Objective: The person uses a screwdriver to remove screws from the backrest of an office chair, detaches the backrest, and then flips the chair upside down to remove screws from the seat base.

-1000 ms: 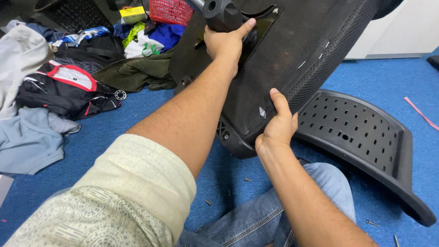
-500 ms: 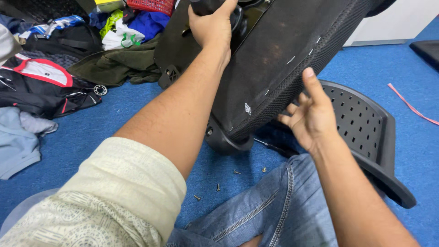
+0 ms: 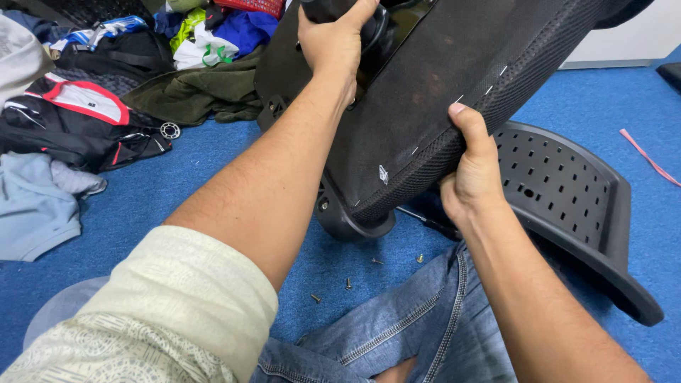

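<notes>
A black office chair seat (image 3: 440, 85) stands tilted on its corner on the blue carpet, underside towards me. My left hand (image 3: 333, 39) grips the black cylindrical part (image 3: 323, 8) of the mechanism on the seat's underside, at the top of the view. My right hand (image 3: 472, 170) clasps the seat's mesh-covered edge lower down, thumb on the underside, fingers hidden behind the rim. My leg in blue jeans (image 3: 397, 326) lies below the seat.
A black perforated plastic chair shell (image 3: 567, 198) lies on the carpet to the right. Several loose screws (image 3: 347, 282) lie near my knee, and a dark tool (image 3: 425, 221) lies under the seat. A pile of clothes and bags (image 3: 92, 120) fills the left, with a pink strip (image 3: 649, 159) at far right.
My right hand, which came off the seat edge half a second ago with fingers spread, has taken hold of the mesh rim again, higher along it. The left hand kept its grip.
</notes>
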